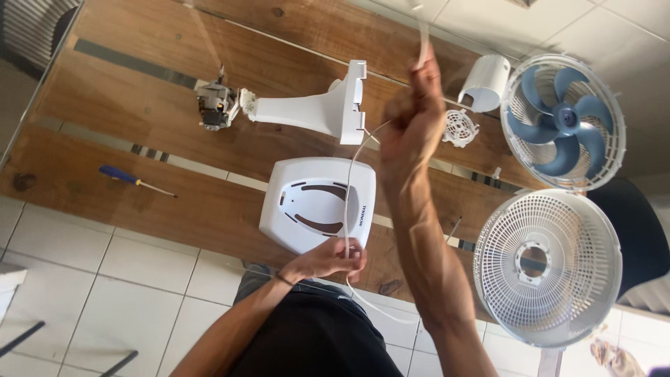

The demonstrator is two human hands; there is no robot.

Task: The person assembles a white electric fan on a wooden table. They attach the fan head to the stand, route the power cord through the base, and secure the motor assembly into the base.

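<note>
Both hands pinch a thin white power cord (347, 209), left hand (328, 260) low, right hand (412, 119) raised, above the desk (139, 105) where fan base (317, 202), motor stem (307, 110), and grilles lie apart, fan fully disassembled.

My wooden table (139, 105) carries a motor (215, 106) on a white stand (314, 108), fan base (317, 202), screwdriver (132, 179) at left, two grilles (548, 269) at right.

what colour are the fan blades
Blue fan blades, seen best in the head view.
</note>
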